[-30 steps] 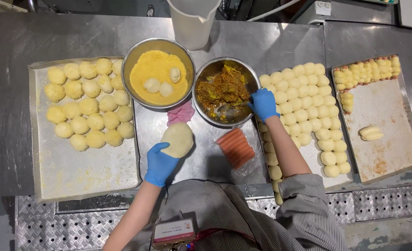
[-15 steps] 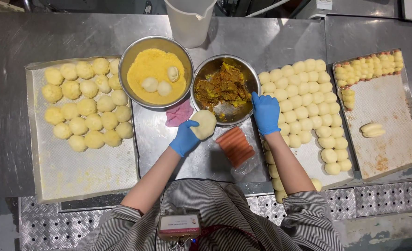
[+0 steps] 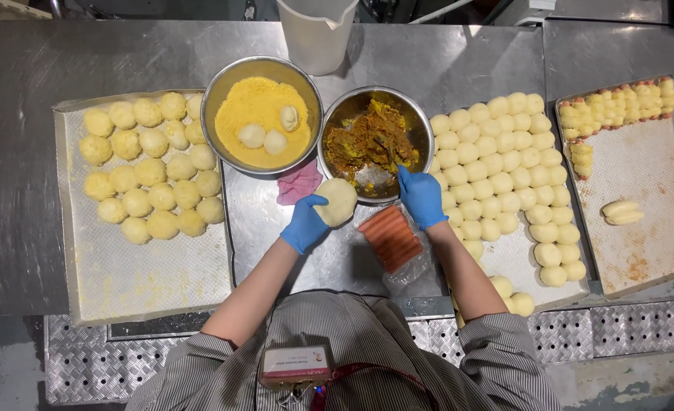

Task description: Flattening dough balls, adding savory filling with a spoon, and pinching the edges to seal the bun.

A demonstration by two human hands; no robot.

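Left hand has carried the flattened dough disc up from lower centre to the rim of the filling bowl, cupping it. Right hand has shifted from the dough-ball tray to the bowl's near edge, fingers curled; whether it pinches filling, cannot tell. Filling stage under way.

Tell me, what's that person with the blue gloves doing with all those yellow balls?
A person at a metal table holds a flattened round of dough in the left hand, beside a bowl of brownish filling. The right hand reaches into that bowl at its near rim. Another bowl holds yellow crumbs with three dough pieces in it. Trays of dough balls lie on both sides, and a pack of sausages lies between the hands.
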